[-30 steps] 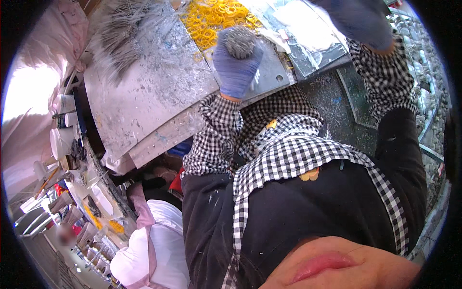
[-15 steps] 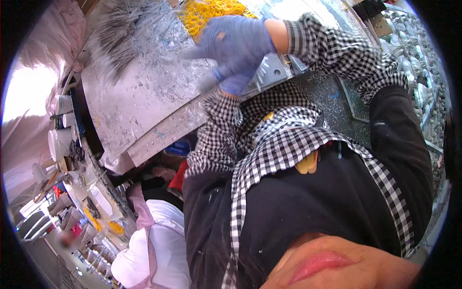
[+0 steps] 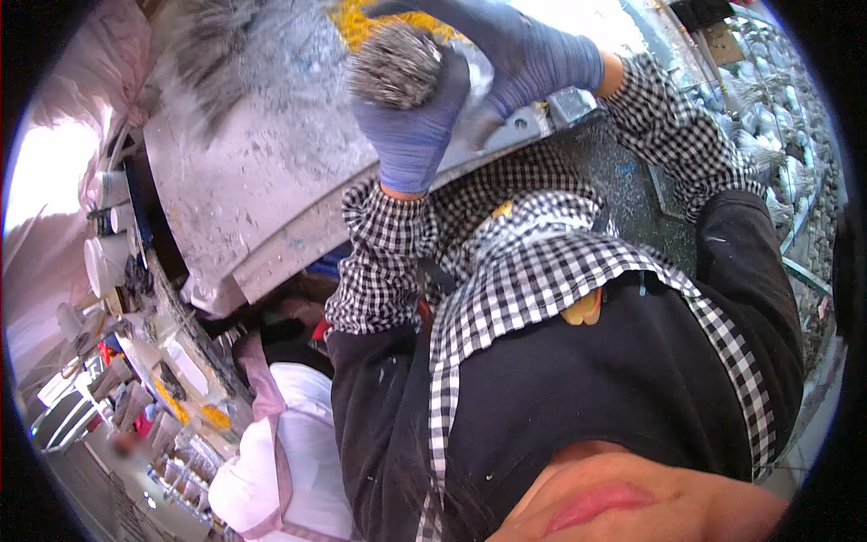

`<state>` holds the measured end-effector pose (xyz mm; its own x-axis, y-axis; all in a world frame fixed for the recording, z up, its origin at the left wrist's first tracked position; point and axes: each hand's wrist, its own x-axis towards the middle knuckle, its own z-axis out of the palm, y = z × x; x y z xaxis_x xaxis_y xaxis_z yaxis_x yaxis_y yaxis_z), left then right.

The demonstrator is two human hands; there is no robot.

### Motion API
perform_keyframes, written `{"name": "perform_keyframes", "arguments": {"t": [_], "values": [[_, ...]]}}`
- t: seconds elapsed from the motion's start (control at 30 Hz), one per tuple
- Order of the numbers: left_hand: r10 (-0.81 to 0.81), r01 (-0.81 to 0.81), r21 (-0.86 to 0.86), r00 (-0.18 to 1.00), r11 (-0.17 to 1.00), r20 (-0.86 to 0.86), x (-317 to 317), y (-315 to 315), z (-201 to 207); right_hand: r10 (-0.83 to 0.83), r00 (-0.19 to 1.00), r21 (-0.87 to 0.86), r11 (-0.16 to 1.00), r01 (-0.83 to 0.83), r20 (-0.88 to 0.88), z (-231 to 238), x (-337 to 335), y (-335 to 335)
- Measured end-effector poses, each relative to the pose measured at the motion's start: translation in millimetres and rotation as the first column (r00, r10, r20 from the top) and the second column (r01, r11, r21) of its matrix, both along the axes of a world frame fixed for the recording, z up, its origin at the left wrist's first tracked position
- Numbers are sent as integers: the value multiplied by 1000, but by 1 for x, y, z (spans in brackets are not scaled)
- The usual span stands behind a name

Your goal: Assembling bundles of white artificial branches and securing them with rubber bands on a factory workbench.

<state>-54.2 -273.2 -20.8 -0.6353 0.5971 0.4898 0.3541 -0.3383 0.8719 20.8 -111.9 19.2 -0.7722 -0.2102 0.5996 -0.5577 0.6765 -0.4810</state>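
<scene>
Tightly packed, the dense round bundle of grey bristles (image 3: pixel 397 68) showed its ragged, spiky tips to the camera, its fibres mixing pale silver with darker strands. It sat in the left hand (image 3: pixel 406 135), gloved in ribbed blue-purple knit, whose fingers were wrapped around it above the worktable's near edge. The right hand (image 3: pixel 542 63), in a matching glove, held nothing that could be seen: its fingers and blurred thumb were spread wide just beside the bundle, and whether they touched it could not be told.

Beyond the hands, a loose heap of small yellow rings (image 3: pixel 352 25) lay on the grey, speckled worktable (image 3: pixel 244 176), with a blurred pile of long grey bristles (image 3: pixel 212 54) to its left. On the far left stood round white plastic tubs (image 3: pixel 105 262), their contents hidden. At the right, a pale-framed rack (image 3: pixel 806 276) carried crowded rows of white-and-grey bundles (image 3: pixel 766 149).

Both forearms wore black-and-white checked sleeve covers (image 3: pixel 384 257); the left rose nearly upright, while the right slanted inward from a bent elbow.
</scene>
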Motion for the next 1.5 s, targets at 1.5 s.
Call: {"name": "perform_keyframes", "arguments": {"t": [1.5], "values": [[-128, 650, -81, 268, 756, 955, 89, -107, -64, 684, 407, -718, 248, 650, 605, -126, 150, -91]]}}
